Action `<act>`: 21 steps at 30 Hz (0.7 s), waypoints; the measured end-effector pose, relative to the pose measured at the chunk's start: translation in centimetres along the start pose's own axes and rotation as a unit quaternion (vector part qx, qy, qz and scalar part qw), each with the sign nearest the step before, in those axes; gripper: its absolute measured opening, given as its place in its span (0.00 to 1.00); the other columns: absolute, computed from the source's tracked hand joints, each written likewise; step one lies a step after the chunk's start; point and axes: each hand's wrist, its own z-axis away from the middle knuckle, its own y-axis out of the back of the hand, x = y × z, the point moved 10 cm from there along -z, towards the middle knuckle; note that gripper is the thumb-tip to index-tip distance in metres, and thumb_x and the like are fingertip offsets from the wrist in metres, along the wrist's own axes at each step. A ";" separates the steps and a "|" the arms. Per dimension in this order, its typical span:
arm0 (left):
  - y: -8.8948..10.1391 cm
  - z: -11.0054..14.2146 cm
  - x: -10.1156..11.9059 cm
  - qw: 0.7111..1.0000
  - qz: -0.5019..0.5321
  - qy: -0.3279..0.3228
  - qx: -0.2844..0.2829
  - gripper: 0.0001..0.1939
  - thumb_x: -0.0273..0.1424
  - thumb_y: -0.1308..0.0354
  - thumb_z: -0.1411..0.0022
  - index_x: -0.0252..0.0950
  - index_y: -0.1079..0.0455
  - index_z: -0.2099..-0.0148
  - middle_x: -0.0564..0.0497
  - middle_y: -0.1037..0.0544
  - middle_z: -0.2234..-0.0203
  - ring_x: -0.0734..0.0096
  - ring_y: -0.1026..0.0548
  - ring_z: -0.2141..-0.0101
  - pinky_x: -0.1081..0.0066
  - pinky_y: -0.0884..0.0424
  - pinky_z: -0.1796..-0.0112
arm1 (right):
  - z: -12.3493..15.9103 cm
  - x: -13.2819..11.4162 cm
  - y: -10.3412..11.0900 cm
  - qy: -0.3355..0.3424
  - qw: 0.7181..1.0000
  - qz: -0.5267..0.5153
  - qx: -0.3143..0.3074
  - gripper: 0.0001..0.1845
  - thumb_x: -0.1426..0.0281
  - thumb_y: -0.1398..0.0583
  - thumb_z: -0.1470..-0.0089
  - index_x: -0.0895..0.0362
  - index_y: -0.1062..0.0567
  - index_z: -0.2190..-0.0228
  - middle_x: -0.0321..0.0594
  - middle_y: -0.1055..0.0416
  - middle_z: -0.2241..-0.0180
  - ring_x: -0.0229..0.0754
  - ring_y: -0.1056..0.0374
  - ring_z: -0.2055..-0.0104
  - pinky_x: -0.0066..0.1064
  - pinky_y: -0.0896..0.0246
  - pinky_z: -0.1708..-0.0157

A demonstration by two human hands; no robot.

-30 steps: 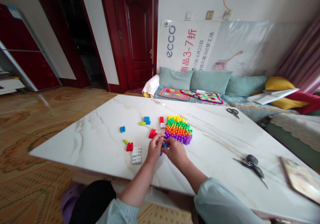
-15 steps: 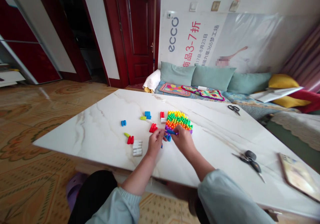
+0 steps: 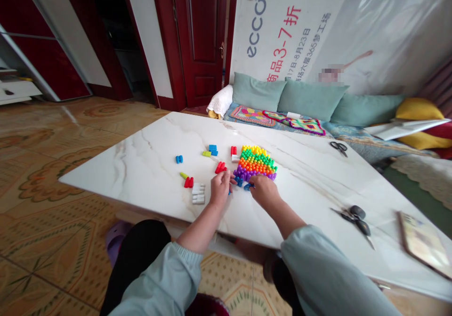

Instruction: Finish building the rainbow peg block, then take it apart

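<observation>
A block of small bullet-shaped plastic building pieces (image 3: 256, 163) lies on the table in yellow, green, orange and purple rows. Blue pieces (image 3: 239, 181) sit against its near purple edge. My right hand (image 3: 264, 190) is closed in a pinch on a blue piece (image 3: 247, 186), just in front of the purple row. At the near left corner of the block is my left hand (image 3: 220, 187), its fingers bent together beside the blue pieces. What its fingertips hold, if anything, is hidden. Another bit of blue shows under it.
Loose red (image 3: 189, 182), white (image 3: 198, 193), blue (image 3: 179, 159) and lime pieces (image 3: 206, 154) lie left of the block. On the right are black scissors (image 3: 339, 147), keys with a black fob (image 3: 358, 219) and a phone (image 3: 422, 240). A sofa (image 3: 307, 125) stands beyond the table.
My hands have moved apart from the blue piece held between them. The right hand now has a blue piece lower, near the purple row. The camera view has tilted down.
</observation>
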 end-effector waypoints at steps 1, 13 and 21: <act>-0.1 0.1 0.1 1.000 -0.029 -0.004 -0.001 0.25 0.52 0.49 0.39 0.35 0.30 0.71 0.49 0.25 0.81 0.77 0.36 0.88 0.74 0.41 0.85 | -0.1 -0.3 -0.1 0.005 1.000 0.001 0.002 0.12 0.76 0.44 0.48 0.56 0.24 0.63 0.45 0.27 0.61 0.44 0.31 0.60 0.29 0.43 0.68; -0.5 0.2 0.3 0.996 -0.088 -0.023 -0.020 0.23 0.48 0.51 0.37 0.34 0.30 0.71 0.49 0.23 0.80 0.78 0.36 0.88 0.76 0.39 0.85 | 1.0 -1.5 0.5 -0.014 1.000 0.011 -0.001 0.09 0.67 0.41 0.47 0.57 0.22 0.68 0.48 0.25 0.65 0.49 0.29 0.61 0.33 0.38 0.65; -0.9 0.4 0.6 0.996 -0.067 -0.040 -0.045 0.22 0.48 0.50 0.37 0.35 0.29 0.69 0.52 0.26 0.81 0.77 0.35 0.85 0.75 0.38 0.81 | 1.5 -2.2 -0.5 -0.003 0.999 -0.026 -0.021 0.09 0.67 0.39 0.49 0.52 0.21 0.65 0.43 0.23 0.64 0.47 0.28 0.60 0.32 0.37 0.64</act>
